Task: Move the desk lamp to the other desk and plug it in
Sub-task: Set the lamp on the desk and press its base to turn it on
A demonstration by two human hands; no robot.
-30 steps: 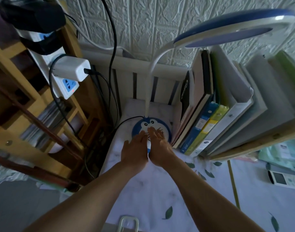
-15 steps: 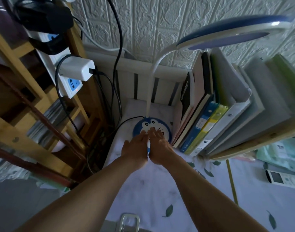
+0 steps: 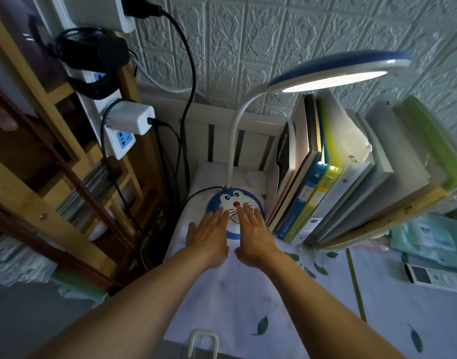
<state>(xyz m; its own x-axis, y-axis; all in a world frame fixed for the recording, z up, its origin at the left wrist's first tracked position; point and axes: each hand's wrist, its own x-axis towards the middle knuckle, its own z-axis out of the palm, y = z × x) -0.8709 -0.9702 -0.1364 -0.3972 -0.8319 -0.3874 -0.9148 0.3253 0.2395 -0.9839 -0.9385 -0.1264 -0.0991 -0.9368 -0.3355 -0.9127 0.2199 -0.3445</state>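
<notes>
Now that the lamp head (image 3: 336, 73) has lit, both flat hands (image 3: 228, 229) resting on the lamp base (image 3: 233, 203) suggest it is plugged in.

Black book (image 3: 283, 154) perhaps reads "CASIO".

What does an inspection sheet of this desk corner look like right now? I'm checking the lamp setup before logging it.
Surface: desk cover, pale with a leaf print.
Job's things: desk lamp, head lit, round cartoon-face base standing on the cover.
Clutter: row of leaning books and binders; remote control.
Grippers: left hand and right hand flat, fingertips on the base, gripping nothing.
Cables: black cord from the base; power strip with white adapter.
Surroundings: textured wall; wooden shelf.
</notes>
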